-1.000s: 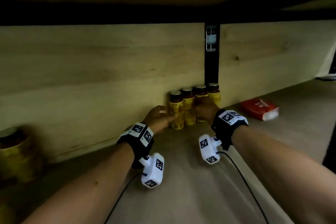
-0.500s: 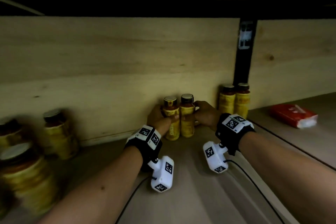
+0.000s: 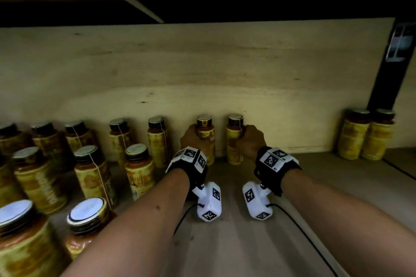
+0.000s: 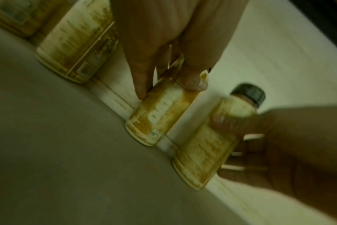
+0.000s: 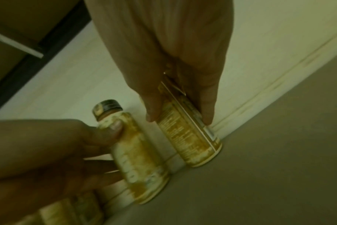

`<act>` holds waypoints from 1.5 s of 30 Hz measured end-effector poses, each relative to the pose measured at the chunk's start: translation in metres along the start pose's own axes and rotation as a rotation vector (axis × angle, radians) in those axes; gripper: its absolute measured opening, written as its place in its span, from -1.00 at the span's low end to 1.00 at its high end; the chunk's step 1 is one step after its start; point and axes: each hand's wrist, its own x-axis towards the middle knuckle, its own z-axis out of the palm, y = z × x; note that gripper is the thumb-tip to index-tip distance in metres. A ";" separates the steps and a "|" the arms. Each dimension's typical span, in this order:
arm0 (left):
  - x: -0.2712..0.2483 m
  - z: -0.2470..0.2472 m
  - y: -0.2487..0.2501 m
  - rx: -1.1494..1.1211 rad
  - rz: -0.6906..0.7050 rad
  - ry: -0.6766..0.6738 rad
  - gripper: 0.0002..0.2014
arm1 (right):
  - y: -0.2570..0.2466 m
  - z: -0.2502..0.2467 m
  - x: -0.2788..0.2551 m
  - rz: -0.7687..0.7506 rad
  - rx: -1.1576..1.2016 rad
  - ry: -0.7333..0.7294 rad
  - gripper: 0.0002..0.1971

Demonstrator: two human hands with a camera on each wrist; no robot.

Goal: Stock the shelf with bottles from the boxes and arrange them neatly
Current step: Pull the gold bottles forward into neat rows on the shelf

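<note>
Two yellow-labelled bottles with dark caps stand upright on the wooden shelf board (image 3: 243,243), close to the back panel. My left hand (image 3: 195,140) grips the left bottle (image 3: 205,132), and my right hand (image 3: 251,139) grips the right bottle (image 3: 234,139). A small gap separates the two. In the left wrist view my left hand (image 4: 167,91) holds its bottle (image 4: 160,117) between thumb and fingers, with the other bottle (image 4: 206,153) beside it. The right wrist view shows my right hand (image 5: 180,120) round its bottle (image 5: 192,140), next to the left one (image 5: 138,164).
Several like bottles (image 3: 137,171) stand in rows at the left, some near the front edge. Two more bottles (image 3: 364,137) stand at the right by a black upright post (image 3: 387,74). The upper shelf hangs low overhead.
Both hands have slid their two bottles leftward along the back panel, away from the pair by the post and towards the rows at the left. The two bottles now stand slightly apart.
</note>
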 end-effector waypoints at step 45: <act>-0.086 0.142 0.102 0.242 0.329 -0.513 -0.41 | 0.110 -0.207 -0.085 0.161 -0.078 -0.043 -0.35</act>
